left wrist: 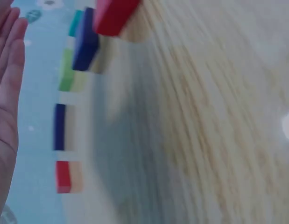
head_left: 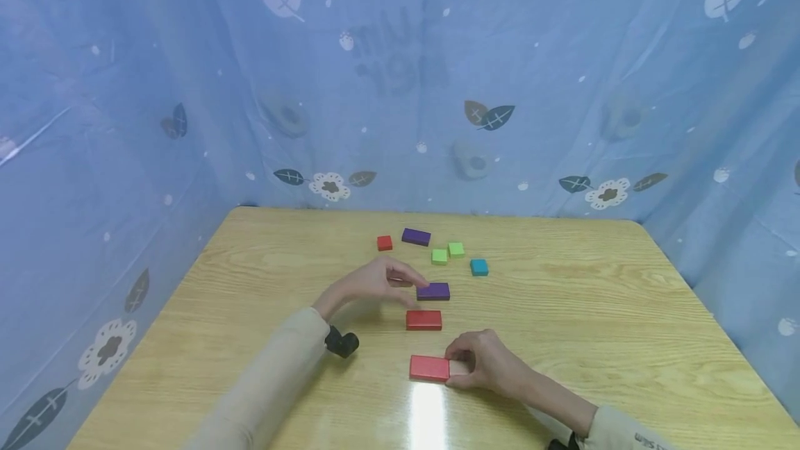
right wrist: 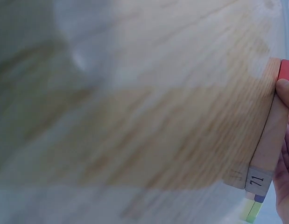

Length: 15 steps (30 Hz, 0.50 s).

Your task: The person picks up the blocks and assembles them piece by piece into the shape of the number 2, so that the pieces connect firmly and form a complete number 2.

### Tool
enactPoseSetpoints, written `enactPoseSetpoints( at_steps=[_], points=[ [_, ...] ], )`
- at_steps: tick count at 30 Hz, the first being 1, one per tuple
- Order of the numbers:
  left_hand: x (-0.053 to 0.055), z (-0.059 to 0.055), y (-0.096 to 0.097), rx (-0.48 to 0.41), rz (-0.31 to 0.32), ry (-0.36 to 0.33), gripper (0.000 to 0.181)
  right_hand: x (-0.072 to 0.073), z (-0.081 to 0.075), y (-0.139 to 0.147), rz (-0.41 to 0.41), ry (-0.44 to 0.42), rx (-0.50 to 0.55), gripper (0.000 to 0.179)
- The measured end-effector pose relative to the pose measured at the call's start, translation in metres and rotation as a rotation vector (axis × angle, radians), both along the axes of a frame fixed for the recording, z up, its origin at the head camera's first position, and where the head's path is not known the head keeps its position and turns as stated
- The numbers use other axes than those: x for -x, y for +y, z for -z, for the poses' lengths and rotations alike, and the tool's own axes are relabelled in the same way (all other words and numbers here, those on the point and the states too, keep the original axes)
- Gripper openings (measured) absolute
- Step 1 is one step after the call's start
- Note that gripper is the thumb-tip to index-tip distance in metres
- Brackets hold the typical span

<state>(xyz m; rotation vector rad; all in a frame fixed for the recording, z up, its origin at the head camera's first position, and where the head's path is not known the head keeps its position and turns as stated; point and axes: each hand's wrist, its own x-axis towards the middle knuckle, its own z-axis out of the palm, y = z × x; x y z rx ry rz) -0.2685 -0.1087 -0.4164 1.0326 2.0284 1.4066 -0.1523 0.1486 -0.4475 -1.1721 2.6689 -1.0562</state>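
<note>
My right hand [head_left: 494, 367] pinches a pale wooden block [head_left: 459, 367] that lies end to end with a red block [head_left: 429, 368] near the front of the table. In the right wrist view the wooden block [right wrist: 270, 135] bears the number 71 on its end, and the thumb [right wrist: 285, 88] lies at its seam with the red. Farther back, my left hand [head_left: 378, 280] has its thumb and fingers spread beside a purple block [head_left: 436, 292] and another red block [head_left: 423, 321]. Nothing shows in its grip; in the left wrist view its fingers [left wrist: 11, 70] look straight.
Toward the back of the wooden table [head_left: 281, 248] lie a small red block [head_left: 384, 243], a second purple block [head_left: 416, 237], two lime green blocks [head_left: 439, 257] and a teal block [head_left: 479, 267]. A patterned blue curtain [head_left: 400, 89] stands behind and at both sides.
</note>
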Motion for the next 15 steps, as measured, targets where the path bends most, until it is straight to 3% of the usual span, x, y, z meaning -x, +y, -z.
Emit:
enactPoseSetpoints(
  at_steps=[6,15],
  points=[
    [0.008,0.013,0.002,0.06,0.014,-0.053,0.045,0.0,0.004,-0.001,-0.005,0.012,0.001,0.023],
    [0.008,0.015,0.005,0.139,0.01,0.045,0.051,0.002,0.002,0.001,0.001,-0.022,-0.004,0.023]
  ],
)
